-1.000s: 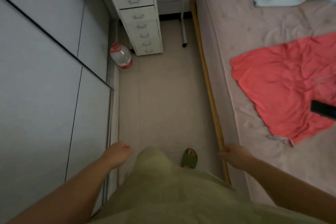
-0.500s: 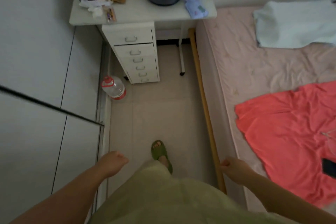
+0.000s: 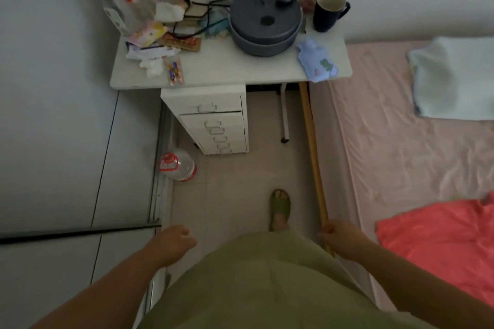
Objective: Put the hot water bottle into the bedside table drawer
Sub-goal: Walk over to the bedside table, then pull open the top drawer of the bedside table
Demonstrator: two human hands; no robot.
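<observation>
A light blue hot water bottle [image 3: 317,63] with a small green print lies at the right front corner of the white table top [image 3: 227,69]. Under the table stands a white drawer unit [image 3: 213,120] with several drawers, all shut. My left hand [image 3: 171,243] hangs low at the left with fingers loosely curled and nothing in it. My right hand [image 3: 338,238] hangs low at the right beside the yellow bed rail [image 3: 312,147], fingers curled, holding nothing. Both hands are far from the bottle and the drawers.
On the table are a grey lidded pot [image 3: 264,24], a dark mug [image 3: 328,10] and clutter at the left. A clear plastic jug [image 3: 179,165] stands on the floor left of the drawers. A bed [image 3: 401,141] with a red garment [image 3: 441,235] fills the right. A wardrobe door [image 3: 66,115] is on the left.
The view has tilted up and moved forward, so the table top and the hot water bottle now show fully. My green-slippered foot has stepped ahead. Both hands still hang at my sides.
</observation>
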